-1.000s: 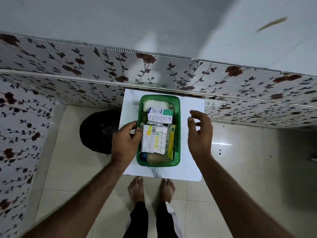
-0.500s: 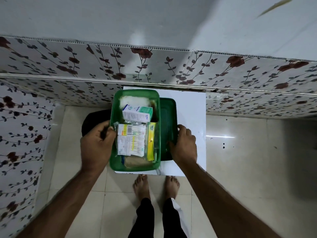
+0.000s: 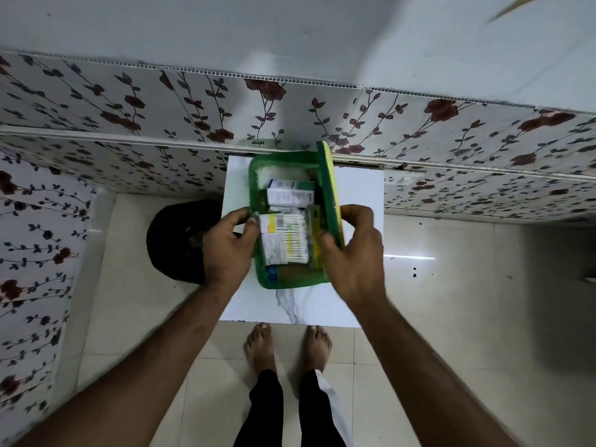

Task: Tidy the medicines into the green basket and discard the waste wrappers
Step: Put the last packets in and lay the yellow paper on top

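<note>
The green basket (image 3: 281, 161) stands on the white table (image 3: 358, 201), filled with medicines: a white and teal box (image 3: 290, 192), a packet of cotton buds (image 3: 283, 238) and a yellow pack along its right side. My left hand (image 3: 227, 250) grips the basket's left rim. My right hand (image 3: 353, 253) holds the green lid (image 3: 330, 191) tilted on edge over the basket's right side.
A black waste bin (image 3: 175, 240) sits on the tiled floor left of the table. Floral wall panels run behind and along the left. My bare feet (image 3: 287, 350) stand at the table's front edge.
The basket has shifted back to the right onto the table. My right hand has lifted the lid from flat on the table and tilted it up against the basket.
</note>
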